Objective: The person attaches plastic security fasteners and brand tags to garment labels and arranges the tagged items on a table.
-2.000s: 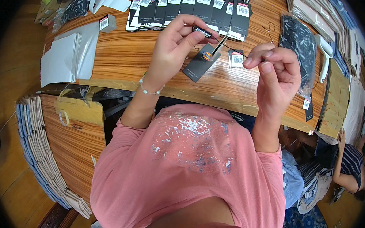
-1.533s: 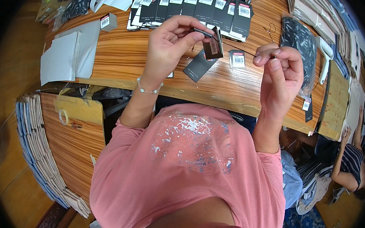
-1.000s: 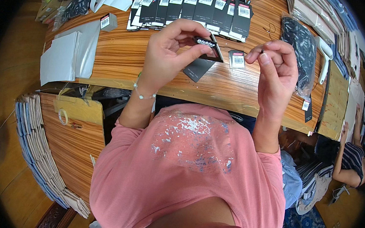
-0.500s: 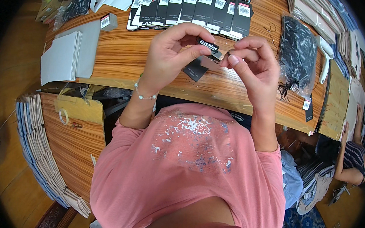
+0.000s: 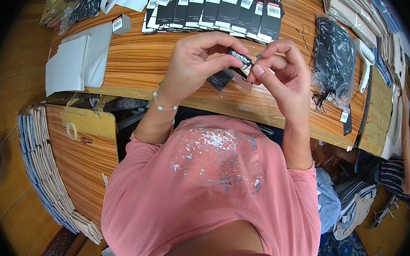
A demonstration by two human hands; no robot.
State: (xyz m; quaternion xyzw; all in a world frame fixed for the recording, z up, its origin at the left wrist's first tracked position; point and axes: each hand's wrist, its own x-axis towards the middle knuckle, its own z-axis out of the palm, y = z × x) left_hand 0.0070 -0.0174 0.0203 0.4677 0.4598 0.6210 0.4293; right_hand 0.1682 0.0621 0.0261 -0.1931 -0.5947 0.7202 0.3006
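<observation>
Between the thumb and index finger of my left hand (image 5: 198,58) is a small black tag (image 5: 238,55) with white lettering. My right hand (image 5: 287,76) is closed in a pinch right beside the tag's right end. A small dark bit shows at its fingertips, too small to make out. Below the hands, on the wooden table (image 5: 137,71), lies a black hang tag (image 5: 219,80), partly hidden by my left hand's fingers. Beyond them, overlapping black hang tags (image 5: 207,10) with white barcode stickers and black strings are laid out in a row.
To the right are a clear bag of black string fasteners (image 5: 333,58), a white handheld tool (image 5: 365,68) and stacked folded garments (image 5: 350,17). White paper (image 5: 66,66) and a small grey box (image 5: 122,24) lie left. Another person's arm (image 5: 407,147) shows at far right.
Both hands have come slightly lower and nearer to me. My right fingertips have closed in on the black tag's end. At far right, the other person's arm and body have shifted.
</observation>
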